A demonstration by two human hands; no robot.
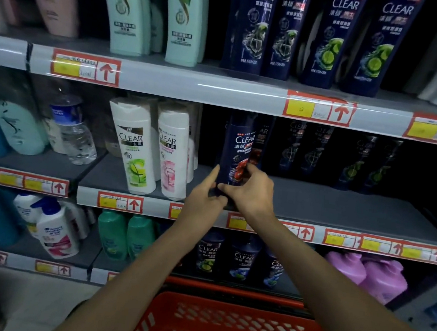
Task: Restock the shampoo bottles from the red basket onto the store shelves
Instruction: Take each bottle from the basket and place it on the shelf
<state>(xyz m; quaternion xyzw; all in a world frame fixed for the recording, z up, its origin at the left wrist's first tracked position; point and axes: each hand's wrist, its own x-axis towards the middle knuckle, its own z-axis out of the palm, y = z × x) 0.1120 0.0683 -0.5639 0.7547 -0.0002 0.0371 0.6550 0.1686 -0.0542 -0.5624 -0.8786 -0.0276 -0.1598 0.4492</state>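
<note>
- Navy shampoo bottle (238, 151) at frame centre, upright at the front of the middle shelf (342, 205); its base is hidden by the hands, so cannot tell if it is set down.
- Left hand (206, 192) pinches the bottle's lower left, index finger straight up its side.
- Right hand (253, 192) is curled round the lower right, thumb across the front.
- Two white bottles (143, 152) stand just left of it; more dark bottles sit behind it and to the right.
- Red basket (222, 327) at bottom centre, below the arms.
</note>
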